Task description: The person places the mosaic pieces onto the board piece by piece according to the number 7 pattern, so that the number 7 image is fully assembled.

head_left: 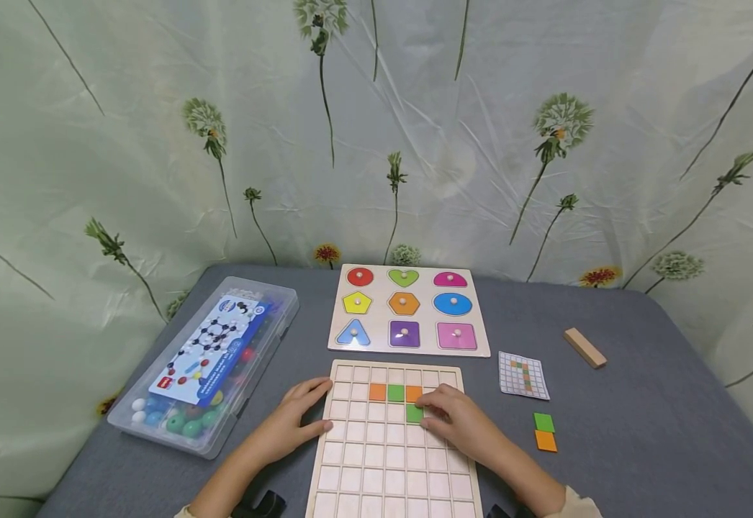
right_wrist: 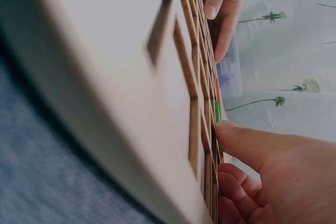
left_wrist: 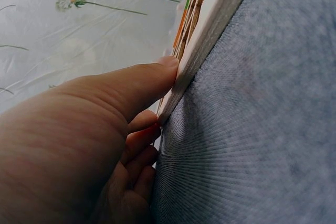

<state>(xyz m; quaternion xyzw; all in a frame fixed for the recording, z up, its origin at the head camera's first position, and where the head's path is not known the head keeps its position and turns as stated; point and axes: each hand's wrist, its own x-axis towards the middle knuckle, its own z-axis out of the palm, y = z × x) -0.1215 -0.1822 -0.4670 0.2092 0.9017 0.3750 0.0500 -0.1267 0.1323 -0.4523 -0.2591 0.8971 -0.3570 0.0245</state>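
Observation:
A wooden grid board (head_left: 389,460) lies on the grey table in front of me. Its second row holds an orange tile (head_left: 377,392), a green tile (head_left: 395,393) and another orange tile (head_left: 413,393). My right hand (head_left: 456,421) holds a second green tile (head_left: 414,414) in the cell below, with thumb and curled fingers at its edge; the right wrist view shows this tile (right_wrist: 218,114) at the thumb tip. My left hand (head_left: 294,421) rests against the board's left edge. In the left wrist view its thumb (left_wrist: 157,74) presses the board's side (left_wrist: 210,30).
A pattern card (head_left: 522,375), a loose green tile (head_left: 543,422) and a loose orange tile (head_left: 546,440) lie right of the board. A wooden block (head_left: 584,347) sits further right. A shape puzzle (head_left: 409,309) lies behind. A clear plastic box (head_left: 208,363) of balls stands left.

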